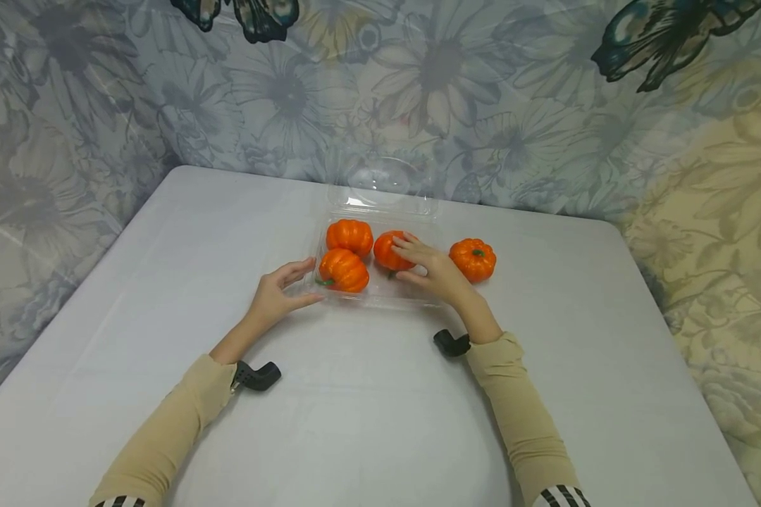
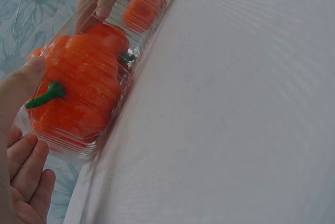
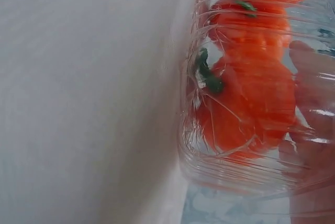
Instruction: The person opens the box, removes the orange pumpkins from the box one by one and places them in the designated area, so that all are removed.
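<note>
The right hand (image 1: 437, 273) holds the middle pumpkin (image 1: 384, 251) by its right side, inside the clear box (image 1: 390, 301). Left of that grip sit the far-left pumpkin (image 1: 349, 237) and near-left pumpkin (image 1: 344, 272). The left hand (image 1: 275, 293), thumb and fingers spread wide, is at the box's left end; the loose pumpkin (image 1: 473, 262) lies right.

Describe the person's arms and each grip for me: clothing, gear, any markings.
The left sleeve and right sleeve are plain tan, each with black-and-white stripes low in the head view. A black, curved left wrist piece and a similar right wrist piece are worn near the cuffs. The left grip and right grip wear no gloves.
</note>
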{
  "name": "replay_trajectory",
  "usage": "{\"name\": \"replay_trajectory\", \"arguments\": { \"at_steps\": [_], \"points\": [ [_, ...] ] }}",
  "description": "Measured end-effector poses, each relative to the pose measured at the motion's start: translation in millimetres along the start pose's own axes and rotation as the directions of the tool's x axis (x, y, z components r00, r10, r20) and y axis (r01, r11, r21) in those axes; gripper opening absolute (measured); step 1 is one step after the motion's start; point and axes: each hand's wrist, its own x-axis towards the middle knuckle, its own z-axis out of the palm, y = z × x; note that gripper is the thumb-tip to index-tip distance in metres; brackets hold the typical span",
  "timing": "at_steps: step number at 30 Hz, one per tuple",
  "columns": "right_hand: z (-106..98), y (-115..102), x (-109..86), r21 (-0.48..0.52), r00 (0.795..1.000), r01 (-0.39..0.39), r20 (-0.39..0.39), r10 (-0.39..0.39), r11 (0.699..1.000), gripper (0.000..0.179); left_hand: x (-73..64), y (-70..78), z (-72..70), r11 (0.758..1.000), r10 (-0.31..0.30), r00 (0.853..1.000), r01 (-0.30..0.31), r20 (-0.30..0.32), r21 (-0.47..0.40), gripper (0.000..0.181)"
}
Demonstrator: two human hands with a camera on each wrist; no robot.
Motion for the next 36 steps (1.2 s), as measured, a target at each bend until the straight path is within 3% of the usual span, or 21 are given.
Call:
{"name": "replay_trajectory", "arguments": {
  "at_steps": [6, 14, 26, 30, 36],
  "points": [
    [-1.1, -0.4, 1.4, -0.062, 0.998, -0.057, 0.002, 0.058, 0.996, 0.05, 0.5, 1.3, -0.2, 1.0, -0.009, 1.0, 0.009, -0.001, 0.008, 0.055],
    [-1.0, -2.5, 2.4, -0.088, 0.989, -0.133, -0.083, 0.126, 0.987, 0.048, 0.1, 0.6, 0.1, 1.0, -0.014, 1.0, 0.014, -0.002, 0.008, 0.056],
    [-0.8, -0.2, 1.0, -0.062, 0.982, -0.114, -0.157, 0.103, 0.992, 0.047, 0.6, -0.2, 0.5, 1.0, -0.01, 1.0, 0.01, -0.004, 0.0, 0.056],
    [-3.9, 0.7, -0.8, 0.012, 0.979, -0.101, -0.177, 0.102, 0.995, 0.047, 0.2, -1.6, 0.7, 1.0, -0.021, 1.0, 0.021, 0.001, -0.013, 0.056],
    [-9.5, 1.1, -3.6, 0.033, 0.986, -0.073, -0.146, 0.077, 0.997, 0.047, 0.3, -2.9, 0.8, 1.0, -0.022, 1.0, 0.022, 0.005, -0.02, 0.056]
  ]
}}
